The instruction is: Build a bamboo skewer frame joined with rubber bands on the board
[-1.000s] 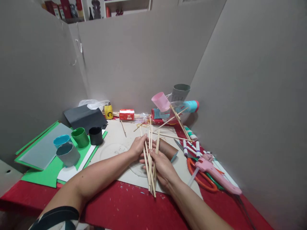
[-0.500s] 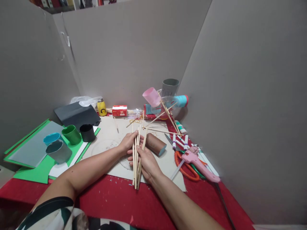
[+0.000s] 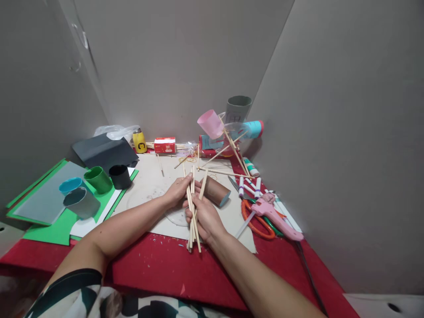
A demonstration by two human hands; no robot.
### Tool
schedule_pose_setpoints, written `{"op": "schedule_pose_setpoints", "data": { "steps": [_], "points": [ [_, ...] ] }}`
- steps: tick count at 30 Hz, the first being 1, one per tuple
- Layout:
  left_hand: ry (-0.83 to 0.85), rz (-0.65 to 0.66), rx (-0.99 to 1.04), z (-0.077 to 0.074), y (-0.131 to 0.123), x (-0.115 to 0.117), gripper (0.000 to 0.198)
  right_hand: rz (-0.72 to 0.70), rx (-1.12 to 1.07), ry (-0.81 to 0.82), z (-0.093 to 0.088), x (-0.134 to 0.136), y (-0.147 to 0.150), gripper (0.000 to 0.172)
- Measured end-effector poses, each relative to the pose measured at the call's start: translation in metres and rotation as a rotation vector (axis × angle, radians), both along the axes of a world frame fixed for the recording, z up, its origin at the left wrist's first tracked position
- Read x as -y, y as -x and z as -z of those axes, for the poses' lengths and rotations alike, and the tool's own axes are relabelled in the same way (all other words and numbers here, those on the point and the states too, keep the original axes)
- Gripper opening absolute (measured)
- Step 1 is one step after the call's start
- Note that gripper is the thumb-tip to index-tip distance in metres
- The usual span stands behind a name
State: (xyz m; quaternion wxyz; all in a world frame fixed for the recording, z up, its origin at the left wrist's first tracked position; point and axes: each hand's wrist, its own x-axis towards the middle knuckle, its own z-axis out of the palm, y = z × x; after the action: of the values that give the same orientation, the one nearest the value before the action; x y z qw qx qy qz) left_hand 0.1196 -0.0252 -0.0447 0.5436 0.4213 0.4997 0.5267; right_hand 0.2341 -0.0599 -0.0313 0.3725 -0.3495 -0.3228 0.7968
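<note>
A bundle of several thin wooden sticks [image 3: 193, 225] runs lengthwise over the beige board [image 3: 150, 179]. My right hand [image 3: 206, 217] is wrapped round the middle of the bundle from below. My left hand [image 3: 179, 191] pinches the sticks' upper part, its fingers closed on them. A brown cardboard tube [image 3: 217, 192] with a pale blue end lies just right of both hands.
Blue, grey, green and black paper cups [image 3: 98, 179] stand on green and grey sheets at left. Orange scissors [image 3: 254, 221], a pink glue gun [image 3: 277, 216] and markers [image 3: 249, 185] lie at right. A stick frame with a pink cup [image 3: 211, 123] stands at the back. Grey partitions enclose the red table.
The bundle has tilted and shifted a little between my hands, its sticks splaying differently. The camera has dipped, so everything sits higher and further left in view.
</note>
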Motion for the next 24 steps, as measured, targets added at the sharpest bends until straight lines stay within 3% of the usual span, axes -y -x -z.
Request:
{"op": "schedule_pose_setpoints", "data": {
  "steps": [13,24],
  "points": [
    [-0.110,0.022,-0.172,0.0041,0.0055,0.0015,0.070,-0.075,-0.026,0.047,-0.0003,-0.0091,-0.0012,0.003],
    [-0.109,0.083,-0.242,0.0047,0.0046,0.0018,0.070,-0.011,0.011,-0.001,0.0068,-0.0102,0.0019,0.011]
  ]
}}
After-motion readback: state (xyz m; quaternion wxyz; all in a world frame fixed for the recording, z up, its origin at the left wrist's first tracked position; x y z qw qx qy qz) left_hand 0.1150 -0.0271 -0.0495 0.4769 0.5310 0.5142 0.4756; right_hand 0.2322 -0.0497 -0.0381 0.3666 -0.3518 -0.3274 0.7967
